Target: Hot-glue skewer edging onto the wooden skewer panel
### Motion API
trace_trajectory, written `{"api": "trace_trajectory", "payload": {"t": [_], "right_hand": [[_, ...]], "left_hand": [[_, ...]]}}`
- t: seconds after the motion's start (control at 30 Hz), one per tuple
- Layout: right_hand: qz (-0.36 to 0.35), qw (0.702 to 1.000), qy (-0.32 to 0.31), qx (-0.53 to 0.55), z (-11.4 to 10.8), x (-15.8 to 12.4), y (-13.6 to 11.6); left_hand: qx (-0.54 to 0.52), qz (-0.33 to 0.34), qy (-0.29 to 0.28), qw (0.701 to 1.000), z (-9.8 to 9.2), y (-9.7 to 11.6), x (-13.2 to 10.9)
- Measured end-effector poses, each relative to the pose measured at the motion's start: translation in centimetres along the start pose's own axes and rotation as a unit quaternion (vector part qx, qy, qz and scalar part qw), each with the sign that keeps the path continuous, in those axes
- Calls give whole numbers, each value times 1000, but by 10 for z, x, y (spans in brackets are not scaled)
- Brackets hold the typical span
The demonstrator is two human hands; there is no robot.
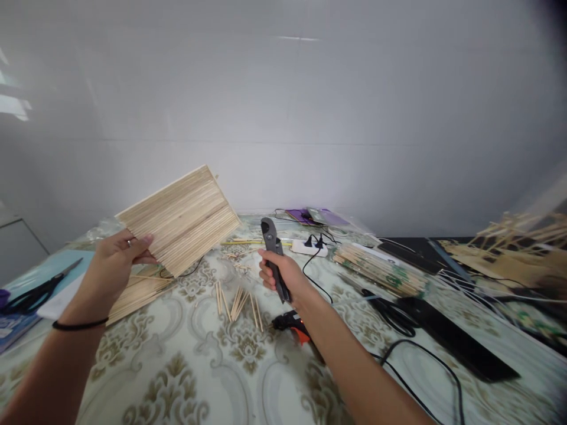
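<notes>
My left hand [117, 257] grips the lower left corner of a flat panel of wooden sticks [183, 218], which it holds tilted above the table. The panel's sticks lie side by side, and one slanting edge looks uneven. In my right hand [283, 271] are dark grey pruning shears [269, 233], head pointing up, handles wrapped by my fingers. Short cut sticks [239, 302] lie on the table below, left of the shears. Behind my right forearm a black and orange glue gun [290, 320] is partly hidden. A second stick panel [137, 295] lies beneath the raised one.
A patterned cloth [177, 378] covers the table. To the right are black scissors [390, 310], bagged sticks [376, 268], a long black box [465, 342] and loose cables. A white power strip [305, 247] stands behind. More scissors [39, 295] lie far left.
</notes>
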State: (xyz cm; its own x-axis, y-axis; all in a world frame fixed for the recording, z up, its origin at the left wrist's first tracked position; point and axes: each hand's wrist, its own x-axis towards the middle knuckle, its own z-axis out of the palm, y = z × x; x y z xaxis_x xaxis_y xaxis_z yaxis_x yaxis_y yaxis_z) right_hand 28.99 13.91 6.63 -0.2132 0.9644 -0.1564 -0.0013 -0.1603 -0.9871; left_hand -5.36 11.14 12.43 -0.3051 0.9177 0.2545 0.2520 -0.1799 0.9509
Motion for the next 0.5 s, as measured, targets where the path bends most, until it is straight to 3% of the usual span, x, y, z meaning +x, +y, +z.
{"api": "trace_trajectory", "payload": {"t": [0.13,0.23,0.37,0.5], "right_hand": [[-36,992,44,-115,-22,-1,-12],[-72,964,102,-234,-41,0,-18],[-89,889,193,-405,-63,8,-11],[-45,813,235,-532,-77,20,13]], "left_hand": [[-36,-26,-41,998,-4,-1,6],[-47,-39,-84,995,-7,-2,8],[-18,-63,-140,988,-12,-13,10],[65,-59,-219,972,-8,-28,13]]}}
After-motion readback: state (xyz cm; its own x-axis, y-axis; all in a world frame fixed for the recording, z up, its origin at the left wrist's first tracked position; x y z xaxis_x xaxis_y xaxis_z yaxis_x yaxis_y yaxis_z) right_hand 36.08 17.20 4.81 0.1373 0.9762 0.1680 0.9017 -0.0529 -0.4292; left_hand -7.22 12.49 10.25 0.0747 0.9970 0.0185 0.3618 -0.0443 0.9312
